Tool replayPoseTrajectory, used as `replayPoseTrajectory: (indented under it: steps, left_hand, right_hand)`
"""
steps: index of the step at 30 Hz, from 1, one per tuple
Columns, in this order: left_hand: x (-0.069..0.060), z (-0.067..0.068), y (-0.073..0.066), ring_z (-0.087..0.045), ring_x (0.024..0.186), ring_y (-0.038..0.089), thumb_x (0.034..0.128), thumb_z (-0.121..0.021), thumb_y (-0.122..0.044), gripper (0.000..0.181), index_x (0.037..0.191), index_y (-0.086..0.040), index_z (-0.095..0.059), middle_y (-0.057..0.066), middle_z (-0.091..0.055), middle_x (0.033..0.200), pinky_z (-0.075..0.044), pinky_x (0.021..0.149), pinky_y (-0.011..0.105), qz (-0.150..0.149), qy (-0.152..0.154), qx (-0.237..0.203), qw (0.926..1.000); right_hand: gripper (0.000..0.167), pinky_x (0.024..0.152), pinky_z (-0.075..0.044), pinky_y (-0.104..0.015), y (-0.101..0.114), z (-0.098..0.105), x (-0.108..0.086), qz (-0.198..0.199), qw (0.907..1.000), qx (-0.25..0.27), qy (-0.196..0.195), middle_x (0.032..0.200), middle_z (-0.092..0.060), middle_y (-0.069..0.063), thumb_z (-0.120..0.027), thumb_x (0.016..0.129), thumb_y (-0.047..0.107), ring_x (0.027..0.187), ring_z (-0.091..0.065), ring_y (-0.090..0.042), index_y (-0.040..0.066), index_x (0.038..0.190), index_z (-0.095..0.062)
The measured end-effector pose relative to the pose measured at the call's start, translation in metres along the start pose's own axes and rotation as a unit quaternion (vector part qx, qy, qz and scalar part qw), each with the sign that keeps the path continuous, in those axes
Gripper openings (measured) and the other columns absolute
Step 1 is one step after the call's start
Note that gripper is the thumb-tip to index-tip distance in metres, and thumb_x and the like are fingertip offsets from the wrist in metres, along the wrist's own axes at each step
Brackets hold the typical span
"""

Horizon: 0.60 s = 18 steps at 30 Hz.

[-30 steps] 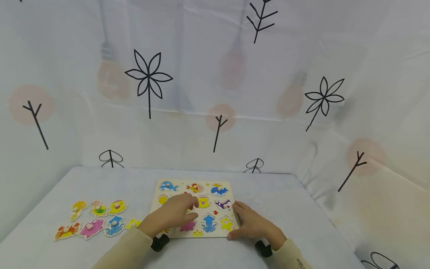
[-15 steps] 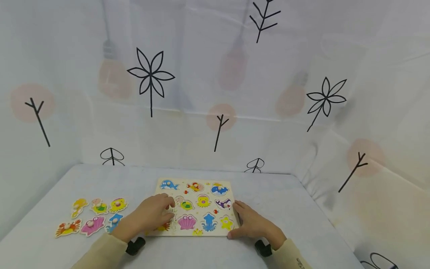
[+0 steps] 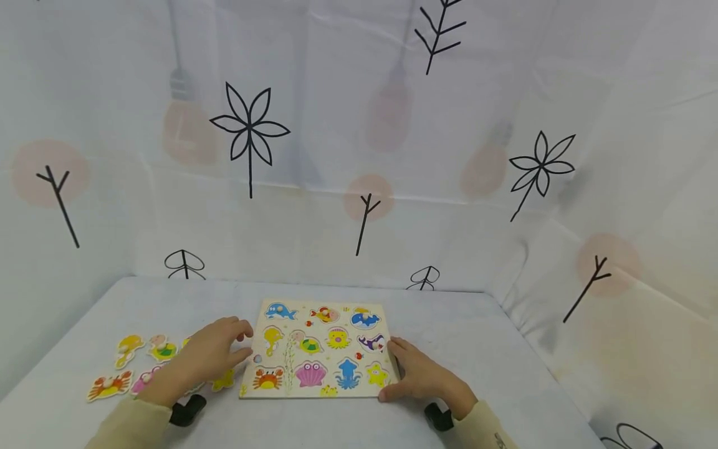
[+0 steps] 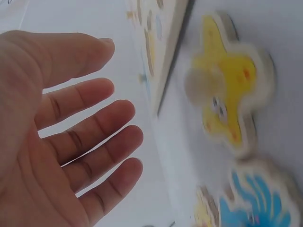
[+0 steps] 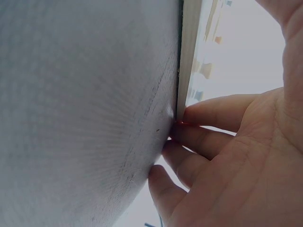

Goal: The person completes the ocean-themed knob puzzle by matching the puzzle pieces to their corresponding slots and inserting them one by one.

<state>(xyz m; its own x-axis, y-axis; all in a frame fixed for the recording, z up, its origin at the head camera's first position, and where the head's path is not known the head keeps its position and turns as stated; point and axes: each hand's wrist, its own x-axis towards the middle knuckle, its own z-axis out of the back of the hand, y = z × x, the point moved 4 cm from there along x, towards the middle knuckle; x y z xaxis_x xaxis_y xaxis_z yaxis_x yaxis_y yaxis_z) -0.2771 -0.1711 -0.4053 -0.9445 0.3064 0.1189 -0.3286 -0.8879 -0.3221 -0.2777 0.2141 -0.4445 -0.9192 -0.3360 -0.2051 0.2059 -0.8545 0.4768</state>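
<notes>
A: Far left, what to note?

B: Shown lying loose on the bench (image 3: pixel 314 424): crab piece (image 3: pixel 109 386), seahorse piece (image 3: pixel 129 350), shell piece (image 3: pixel 143 379), turtle piece (image 3: pixel 162 350). Judged wooden from the thick pale edges; probably light, stiff and hard to crush, with a smooth painted face likely to slip under flat fingers.

A: Where to take hold?

B: Best pinched at the knob (image 4: pixel 198 86), as seen rising from the star piece (image 4: pixel 232 78) in the left wrist view. Seen near it there, slightly blurred: blue squid piece (image 4: pixel 255 203).

A: And farther right?

B: Poised just left of the board, above the bench: left hand (image 3: pixel 204 355), with fingers loosely extended, gripping nothing. Placed mid-bench, lying flat: board (image 3: pixel 362 381), with a knobbed blue fish piece (image 3: pixel 280 310) seated at the far left corner. Judged thin, rigid, heavier than any single piece and apt to slide; best steadied by opposite edges. Laid against its right edge: right hand (image 3: pixel 423 374), fingertips touching, thumb by the near corner, not clenched.

A: Surface and room?

B: Dressed in pale cloth (image 3: pixel 538 399), faintly woven in close view. Enclosed behind and at both sides by a white sheet (image 3: pixel 325 243), printed with black-line plants (image 3: pixel 249 128).
</notes>
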Motion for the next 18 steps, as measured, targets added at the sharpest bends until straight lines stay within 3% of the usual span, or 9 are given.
replayPoseTrajectory:
  steps: [9,18]
  left_hand:
    - [-0.011,0.019,0.037,-0.05,0.075,0.015,0.0801,-0.075,-0.027,0.029,0.103,-0.014,-0.063,0.0,-0.057,0.09,-0.046,0.065,0.037,0.011,-0.017,0.027,0.9994]
    - [-0.014,0.027,0.06,-0.052,0.077,0.019,0.08,-0.075,-0.025,0.03,0.104,-0.01,-0.063,0.002,-0.058,0.091,-0.049,0.069,0.043,0.043,0.001,0.009,0.999]
  right_hand:
    - [0.112,0.107,-0.023,-0.058,0.004,0.0,-0.003,0.008,1.0,0.0,0.0,0.154,-0.024,-0.014,-0.08,0.063,0.059,0.141,-0.022,-0.036,0.006,0.148,-0.032]
    - [0.111,0.107,-0.023,-0.058,0.004,0.001,-0.002,0.007,1.0,-0.001,-0.002,0.154,-0.024,-0.014,-0.08,0.062,0.059,0.14,-0.023,-0.036,0.006,0.147,-0.032]
